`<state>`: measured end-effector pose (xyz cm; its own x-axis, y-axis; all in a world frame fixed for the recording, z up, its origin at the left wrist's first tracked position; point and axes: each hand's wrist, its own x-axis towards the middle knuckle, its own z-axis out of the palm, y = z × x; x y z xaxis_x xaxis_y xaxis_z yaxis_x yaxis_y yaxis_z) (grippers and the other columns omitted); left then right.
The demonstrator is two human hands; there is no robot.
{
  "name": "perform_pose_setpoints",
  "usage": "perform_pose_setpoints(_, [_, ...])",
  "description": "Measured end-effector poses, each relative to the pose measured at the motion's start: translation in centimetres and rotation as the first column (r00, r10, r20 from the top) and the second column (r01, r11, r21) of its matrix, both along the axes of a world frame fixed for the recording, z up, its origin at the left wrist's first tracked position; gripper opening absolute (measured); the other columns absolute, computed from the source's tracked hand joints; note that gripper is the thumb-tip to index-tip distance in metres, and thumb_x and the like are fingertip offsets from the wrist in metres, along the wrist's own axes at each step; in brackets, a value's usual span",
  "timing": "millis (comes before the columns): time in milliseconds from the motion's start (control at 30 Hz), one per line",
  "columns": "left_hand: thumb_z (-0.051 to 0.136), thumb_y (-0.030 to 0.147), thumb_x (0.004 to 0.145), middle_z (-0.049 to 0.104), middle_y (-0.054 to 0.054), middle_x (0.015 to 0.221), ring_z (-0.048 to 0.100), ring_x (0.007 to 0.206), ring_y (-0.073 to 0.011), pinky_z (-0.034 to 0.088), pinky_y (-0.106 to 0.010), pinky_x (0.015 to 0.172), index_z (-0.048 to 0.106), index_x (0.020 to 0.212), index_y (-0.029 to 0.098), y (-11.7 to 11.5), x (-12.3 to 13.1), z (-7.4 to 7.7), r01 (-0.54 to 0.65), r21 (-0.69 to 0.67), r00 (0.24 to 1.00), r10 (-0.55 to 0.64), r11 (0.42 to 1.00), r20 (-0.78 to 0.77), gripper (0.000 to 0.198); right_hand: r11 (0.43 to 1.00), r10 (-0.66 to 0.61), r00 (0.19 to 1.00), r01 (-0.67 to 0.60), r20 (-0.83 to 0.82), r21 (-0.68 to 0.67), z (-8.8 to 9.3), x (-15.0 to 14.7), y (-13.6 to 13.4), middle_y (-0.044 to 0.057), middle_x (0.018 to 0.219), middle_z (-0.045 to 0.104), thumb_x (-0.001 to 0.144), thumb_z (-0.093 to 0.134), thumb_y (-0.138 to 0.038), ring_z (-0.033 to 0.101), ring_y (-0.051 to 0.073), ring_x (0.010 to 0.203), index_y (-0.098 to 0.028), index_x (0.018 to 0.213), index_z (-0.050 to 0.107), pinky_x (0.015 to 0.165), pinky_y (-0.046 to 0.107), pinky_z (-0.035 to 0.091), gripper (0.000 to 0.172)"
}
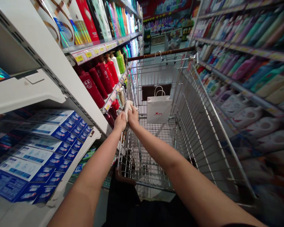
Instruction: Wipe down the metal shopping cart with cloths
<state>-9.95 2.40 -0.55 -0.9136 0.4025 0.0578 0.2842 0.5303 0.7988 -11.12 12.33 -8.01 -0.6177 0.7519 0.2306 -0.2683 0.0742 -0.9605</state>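
Both hands come together over the left side of a metal shopping cart (175, 51), around a crumpled white cloth (128, 107). My left hand (120, 121) is closed, its fingers pressed against the cloth's lower left side. On the cloth's right side, my right hand (133, 116) grips it with curled fingers. The cloth partly covers the cart's side wires, and I cannot tell whether it touches them. Inside the cart, a white paper bag (159, 110) with string handles and red print stands upright at the far end.
Close on the left, a shelf of red pump bottles (101, 77) borders the cart. Blue and white toothpaste boxes (44, 151) are stacked at lower left. Along the right runs a blurred shelf of bottles (246, 67). Another cart (172, 41) stands farther down the aisle.
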Motion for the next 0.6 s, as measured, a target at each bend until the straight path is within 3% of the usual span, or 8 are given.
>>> perform_pose_setpoints(67, [0.036, 0.042, 0.109, 0.073, -0.018, 0.137, 0.064, 0.137, -0.0279, 0.045, -0.035, 0.116, 0.073, 0.133, 0.01, -0.1, -0.1, -0.1, -0.014, 0.005, 1.0, 0.014, 1.0, 0.009, 0.054, 0.999, -0.002, 0.999, 0.004, -0.037, 0.037, 1.7, -0.1, -0.2, 0.011, 0.148, 0.066, 0.091, 0.051, -0.021, 0.058, 0.023, 0.141, -0.017, 0.148, 0.061, 0.122, 0.04, 0.043, 0.058])
perform_pose_setpoints(133, [0.035, 0.046, 0.109, 0.075, -0.02, 0.133, 0.066, 0.135, -0.0299, 0.046, -0.036, 0.115, 0.074, 0.13, 0.009, -0.1, -0.1, -0.2, -0.033, -0.015, 0.999, 0.033, 0.999, 0.017, 0.058, 0.998, -0.01, 1.0, 0.01, -0.01, 0.066, 1.9, 0.7, -0.9, 0.013, 0.151, 0.064, 0.091, 0.05, -0.019, 0.056, 0.023, 0.142, -0.014, 0.149, 0.06, 0.123, 0.04, 0.043, 0.059])
perform_pose_setpoints(300, [0.039, 0.037, 0.108, 0.073, -0.018, 0.138, 0.067, 0.133, -0.027, 0.046, -0.036, 0.115, 0.073, 0.129, 0.013, -0.2, -0.2, -0.6, -0.018, -0.005, 1.0, 0.018, 1.0, -0.005, 0.047, 0.996, -0.035, 0.976, 0.015, 0.213, 0.093, -2.0, 3.8, -3.1, 0.015, 0.151, 0.063, 0.09, 0.047, -0.015, 0.057, 0.027, 0.141, -0.012, 0.154, 0.056, 0.122, 0.043, 0.043, 0.065])
perform_pose_setpoints(433, [0.041, 0.032, 0.108, 0.073, -0.014, 0.139, 0.064, 0.136, -0.0242, 0.046, -0.035, 0.117, 0.073, 0.129, 0.017, -0.3, -0.1, -0.7, -0.005, 0.025, 1.0, 0.005, 1.0, -0.017, 0.042, 0.995, 0.015, 0.881, -0.058, 0.473, 0.077, -5.3, 6.1, -4.1, 0.015, 0.142, 0.068, 0.092, 0.048, -0.015, 0.063, 0.029, 0.132, -0.017, 0.155, 0.057, 0.117, 0.044, 0.047, 0.063])
perform_pose_setpoints(600, [0.041, 0.031, 0.108, 0.069, -0.015, 0.145, 0.063, 0.138, -0.0237, 0.045, -0.035, 0.119, 0.07, 0.134, 0.015, -0.3, -0.1, -0.7, 0.007, 0.018, 1.0, -0.007, 1.0, -0.029, 0.043, 0.989, 0.147, 0.78, -0.129, 0.609, -0.073, -6.5, 7.5, -3.9, 0.011, 0.118, 0.077, 0.091, 0.054, -0.013, 0.073, 0.025, 0.104, -0.019, 0.136, 0.071, 0.099, 0.037, 0.057, 0.049])
